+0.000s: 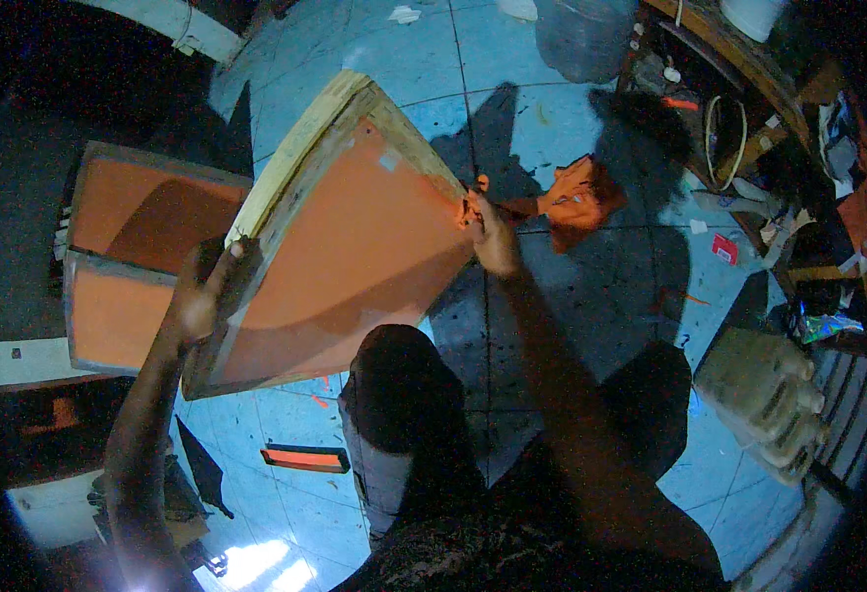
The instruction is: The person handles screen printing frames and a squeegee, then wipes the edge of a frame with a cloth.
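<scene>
A large wooden frame (300,148) stretched with orange mesh (355,247) is tilted above my knee. My left hand (205,291) grips the frame's near left edge. My right hand (488,237) is at the frame's right edge, fingers pinched on a piece of orange material there. A crumpled orange scrap (577,202) lies on the floor just beyond my right hand. My knee (399,380) sits under the frame's lower corner.
Two more orange-mesh frames (128,257) lean at the left. A small orange-edged tool (305,457) lies on the tiled floor (552,109). Pale plastic jugs (764,390) stand at the right, beneath cluttered wooden shelves (749,118). A clear bag (581,39) is at the top.
</scene>
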{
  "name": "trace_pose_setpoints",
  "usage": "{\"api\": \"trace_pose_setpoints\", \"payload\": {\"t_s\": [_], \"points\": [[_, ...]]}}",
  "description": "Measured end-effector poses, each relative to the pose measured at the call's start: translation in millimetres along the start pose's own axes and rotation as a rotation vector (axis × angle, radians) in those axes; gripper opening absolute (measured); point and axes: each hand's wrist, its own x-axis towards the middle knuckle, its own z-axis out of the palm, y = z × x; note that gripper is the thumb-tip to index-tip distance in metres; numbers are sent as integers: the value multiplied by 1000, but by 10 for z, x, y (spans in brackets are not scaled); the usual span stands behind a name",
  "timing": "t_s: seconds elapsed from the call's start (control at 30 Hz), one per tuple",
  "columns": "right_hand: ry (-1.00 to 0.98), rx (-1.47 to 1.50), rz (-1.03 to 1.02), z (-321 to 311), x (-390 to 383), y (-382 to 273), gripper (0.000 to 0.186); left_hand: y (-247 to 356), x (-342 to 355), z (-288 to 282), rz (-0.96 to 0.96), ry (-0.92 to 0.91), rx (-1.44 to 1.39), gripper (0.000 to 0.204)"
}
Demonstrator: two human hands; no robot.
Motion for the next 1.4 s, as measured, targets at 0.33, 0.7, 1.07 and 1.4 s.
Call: {"api": "trace_pose_setpoints", "payload": {"t_s": [0.33,0.7,1.07,1.4], "points": [[109,-170,-151,3,216,-239,26,166,-76,33,14,21,61,59],[68,-163,-487,-25,590,-933,26,7,30,-58,-44,-76,-50,53],[54,-303,-391,-72,217,254,23,-47,58,-84,-67,-140,-211,48],[-98,-21,-231,-146,310,68,19,-167,47,-103,-75,-98,-281,45]]}}
